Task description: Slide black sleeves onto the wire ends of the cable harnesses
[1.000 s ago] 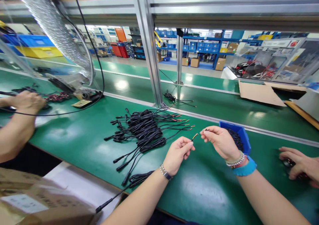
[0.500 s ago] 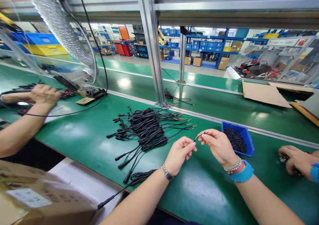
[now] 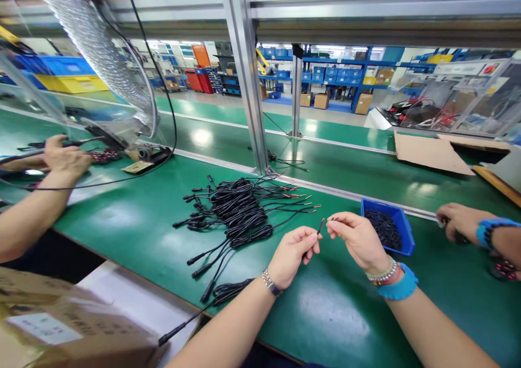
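Observation:
My left hand (image 3: pixel 293 253) is closed in a pinch on a thin black cable (image 3: pixel 321 226), whose end points up past the fingertips. My right hand (image 3: pixel 358 240) is pinched just to the right of that end, a small gap apart. A tiny dark bit shows at its fingertips, too small to name. Left of my hands lies a pile of coiled black cables (image 3: pixel 240 205), connectors toward the left and bared wire ends toward the right. Nearer me, another coil (image 3: pixel 233 291) runs under my left forearm, its connector (image 3: pixel 165 339) hanging past the table edge.
A blue bin (image 3: pixel 408 243) of short black pieces stands beyond my right hand. Co-workers' hands are at left (image 3: pixel 67 159) and right (image 3: pixel 459 221). A metal post (image 3: pixel 248 86) rises behind the pile. A cardboard box (image 3: pixel 73 324) stands at lower left.
My fingertips have drawn slightly apart, and the cable end now stands upright instead of bending over to my right hand. The right co-worker's hand has moved farther back.

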Demonstrator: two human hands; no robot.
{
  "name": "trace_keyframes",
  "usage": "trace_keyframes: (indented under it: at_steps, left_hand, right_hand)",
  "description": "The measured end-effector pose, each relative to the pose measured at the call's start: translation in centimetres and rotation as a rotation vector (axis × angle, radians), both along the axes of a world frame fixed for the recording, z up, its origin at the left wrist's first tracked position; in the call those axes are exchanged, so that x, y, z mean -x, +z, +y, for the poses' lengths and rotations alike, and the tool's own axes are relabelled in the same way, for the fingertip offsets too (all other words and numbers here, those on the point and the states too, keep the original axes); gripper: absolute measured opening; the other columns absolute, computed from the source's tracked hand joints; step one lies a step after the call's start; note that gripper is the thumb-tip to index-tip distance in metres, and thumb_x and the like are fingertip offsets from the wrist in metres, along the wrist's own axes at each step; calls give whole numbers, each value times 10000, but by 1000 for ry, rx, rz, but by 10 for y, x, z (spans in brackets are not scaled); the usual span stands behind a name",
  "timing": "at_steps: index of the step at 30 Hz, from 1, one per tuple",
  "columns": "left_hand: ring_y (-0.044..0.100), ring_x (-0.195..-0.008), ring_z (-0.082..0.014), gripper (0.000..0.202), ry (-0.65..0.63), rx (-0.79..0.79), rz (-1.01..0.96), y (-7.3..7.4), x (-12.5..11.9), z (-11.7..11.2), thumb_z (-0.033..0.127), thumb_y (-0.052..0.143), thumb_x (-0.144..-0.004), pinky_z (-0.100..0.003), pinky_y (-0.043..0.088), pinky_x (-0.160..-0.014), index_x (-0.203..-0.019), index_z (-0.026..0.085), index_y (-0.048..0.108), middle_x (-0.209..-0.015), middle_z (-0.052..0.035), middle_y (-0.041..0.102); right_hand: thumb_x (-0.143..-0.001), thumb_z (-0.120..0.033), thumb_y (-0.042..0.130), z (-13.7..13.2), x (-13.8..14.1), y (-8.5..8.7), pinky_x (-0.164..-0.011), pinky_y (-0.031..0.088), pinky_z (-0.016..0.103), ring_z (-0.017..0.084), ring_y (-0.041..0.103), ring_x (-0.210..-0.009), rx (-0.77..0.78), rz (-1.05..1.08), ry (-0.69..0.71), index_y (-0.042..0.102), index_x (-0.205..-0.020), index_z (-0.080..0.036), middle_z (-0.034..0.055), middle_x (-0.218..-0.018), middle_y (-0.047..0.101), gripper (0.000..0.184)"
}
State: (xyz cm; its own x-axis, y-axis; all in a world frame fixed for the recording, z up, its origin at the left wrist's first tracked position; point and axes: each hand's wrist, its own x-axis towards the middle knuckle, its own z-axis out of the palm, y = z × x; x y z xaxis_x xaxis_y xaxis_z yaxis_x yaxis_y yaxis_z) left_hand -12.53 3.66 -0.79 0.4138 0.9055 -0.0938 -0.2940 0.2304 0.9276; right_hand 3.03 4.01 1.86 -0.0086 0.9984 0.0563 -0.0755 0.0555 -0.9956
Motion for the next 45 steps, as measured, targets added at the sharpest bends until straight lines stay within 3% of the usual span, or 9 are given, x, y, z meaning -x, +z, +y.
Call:
trace_keyframes:
  at_steps: [9, 29, 45]
  left_hand:
    - [342, -428, -34, 212, -89, 31, 8, -2, -1, -1, 335, 570, -758, -167, 234, -387, -770, 123, 562, -569, 18, 507]
    - [335, -431, -35, 233, -45, 44, -9, -2, 0, 0, 361, 588, -737, -171, 214, -391, -765, 131, 564, -570, 23, 503]
    - [322, -426, -30, 241, -80, 63, 0, 1, 0, -1, 357, 593, -731, -166, 202, -384, -760, 120, 559, -568, 15, 507]
  right_hand:
    - [-688, -250, 661, -1, -7, 9, -591, 435, 269, 118, 562, -606, -18, 18, 50, 657, -762, -146, 48, -724, 655, 127]
    - [-688, -261, 662, -1, -9, 10, -562, 407, 257, 111, 531, -597, 16, -26, 91, 656, -739, -140, 43, -708, 634, 131]
    - [-682, -268, 664, -1, -7, 9, -546, 399, 253, 93, 503, -555, -5, -7, 76, 654, -749, -144, 32, -710, 625, 142]
